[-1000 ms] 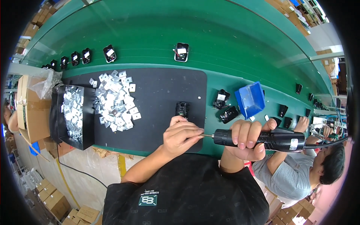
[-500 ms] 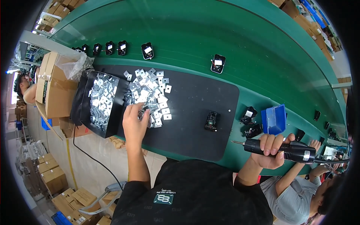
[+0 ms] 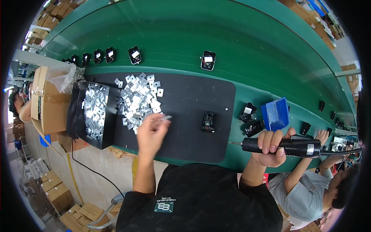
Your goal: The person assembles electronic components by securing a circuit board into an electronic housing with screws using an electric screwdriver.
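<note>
Between the thumb and fingers of my left hand [image 3: 151, 133] is a small silvery metal plate [image 3: 166, 117], held over the black mat [image 3: 181, 143]. Just beyond that hand lies a loose heap of similar metal plates [image 3: 136, 99], some showing a hole. My right hand [image 3: 270, 147] is wrapped round a black electric screwdriver [image 3: 297, 147], its bit pointing left above the mat's right edge. On the mat, between both hands, rests a black housing with a circuit board inside [image 3: 208, 121]. It touches neither hand.
A black bin [image 3: 110, 116] full of metal plates stands left of the mat, beside a cardboard box [image 3: 58, 102]. Right of the mat are a blue tray [image 3: 285, 116] and two black housings [image 3: 247, 112]. More housings [image 3: 208, 60] line the far green surface. A co-worker [image 3: 303, 189] sits at right.
My left hand has come away from the heap toward the right, now with a metal plate in its fingers. The whole view has shifted slightly; my right hand still grips the screwdriver.
</note>
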The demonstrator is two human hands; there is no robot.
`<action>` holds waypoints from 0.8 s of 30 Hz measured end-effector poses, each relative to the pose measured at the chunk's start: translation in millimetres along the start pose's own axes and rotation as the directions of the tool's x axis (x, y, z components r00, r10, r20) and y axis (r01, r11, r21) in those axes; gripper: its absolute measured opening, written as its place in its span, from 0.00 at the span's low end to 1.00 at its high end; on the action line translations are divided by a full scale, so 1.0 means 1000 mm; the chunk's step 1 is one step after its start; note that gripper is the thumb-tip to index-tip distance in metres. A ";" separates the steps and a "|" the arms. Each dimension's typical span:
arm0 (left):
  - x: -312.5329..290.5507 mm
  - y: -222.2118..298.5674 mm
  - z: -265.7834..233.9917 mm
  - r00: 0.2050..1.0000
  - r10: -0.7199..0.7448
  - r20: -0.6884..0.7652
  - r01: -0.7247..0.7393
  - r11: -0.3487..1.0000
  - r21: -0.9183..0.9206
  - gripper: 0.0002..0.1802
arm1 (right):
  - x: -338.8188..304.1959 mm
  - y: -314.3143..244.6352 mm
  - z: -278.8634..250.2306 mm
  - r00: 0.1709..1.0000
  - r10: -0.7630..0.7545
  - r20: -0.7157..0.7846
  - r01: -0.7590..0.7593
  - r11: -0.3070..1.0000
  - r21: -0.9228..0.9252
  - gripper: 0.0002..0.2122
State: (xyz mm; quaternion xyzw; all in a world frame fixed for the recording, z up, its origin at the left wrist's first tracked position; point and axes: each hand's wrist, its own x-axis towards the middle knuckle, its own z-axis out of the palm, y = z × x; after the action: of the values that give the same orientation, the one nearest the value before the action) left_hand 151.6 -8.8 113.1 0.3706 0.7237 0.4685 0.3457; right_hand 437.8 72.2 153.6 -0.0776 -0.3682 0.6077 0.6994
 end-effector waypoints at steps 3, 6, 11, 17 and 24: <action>-0.004 0.008 0.036 0.953 0.213 0.216 -0.231 0.971 0.062 0.08 | 0.002 -0.003 0.000 1.000 0.016 0.012 -0.016 0.999 -0.037 0.24; -0.004 0.009 0.062 0.927 0.240 0.287 -0.256 0.967 0.019 0.08 | 0.000 -0.005 0.002 1.000 0.012 -0.004 -0.012 0.999 -0.049 0.24; 0.007 0.007 0.082 0.826 0.473 0.307 -0.534 0.831 0.156 0.08 | -0.003 -0.009 -0.002 1.000 0.005 -0.016 -0.006 0.998 -0.067 0.24; 0.010 -0.015 0.095 0.833 0.440 0.335 -0.517 0.835 0.187 0.09 | -0.005 -0.008 0.000 0.997 0.001 -0.075 -0.007 0.997 -0.073 0.23; 0.013 0.011 0.100 0.880 0.316 0.356 -0.398 0.898 0.188 0.16 | -0.002 0.003 0.004 0.995 0.045 -0.085 -0.052 0.995 -0.080 0.24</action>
State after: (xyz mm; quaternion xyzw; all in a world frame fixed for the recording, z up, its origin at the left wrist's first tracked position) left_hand 232.5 47.7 89.2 0.6100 0.6316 0.3618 0.3133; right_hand 432.8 70.0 154.5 -0.1402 -0.3614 0.6053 0.6953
